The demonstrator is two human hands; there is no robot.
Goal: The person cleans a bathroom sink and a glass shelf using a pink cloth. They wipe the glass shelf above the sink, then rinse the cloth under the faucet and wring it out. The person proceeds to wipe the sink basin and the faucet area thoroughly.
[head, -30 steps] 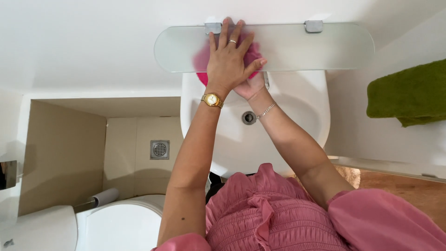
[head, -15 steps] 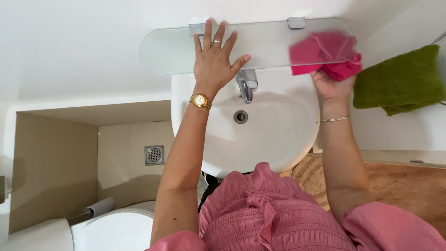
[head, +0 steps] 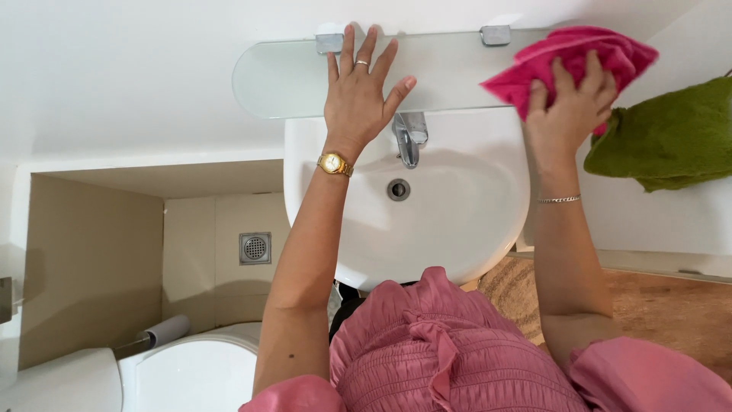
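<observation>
Toilet (head: 191,374) fills the lower left corner, a floor drain (head: 255,248) set in the beige tiles just above it. Next comes the glass shelf (head: 282,80), its long axis running left to right along the white wall, above the basin. The left hand (head: 358,95) lies flat on the shelf, fingers spread apart and pointing up at the wall, a gold watch (head: 334,163) on the wrist. Below it the white basin (head: 465,214) holds nothing but its drain (head: 397,189) and the chrome tap (head: 409,137), whose spout points into the bowl. Further right, the right hand (head: 568,107) presses a crumpled pink cloth (head: 568,57) onto the shelf's right end, fingers curled over and gripping it. A green towel (head: 671,137) hangs at the far right.
</observation>
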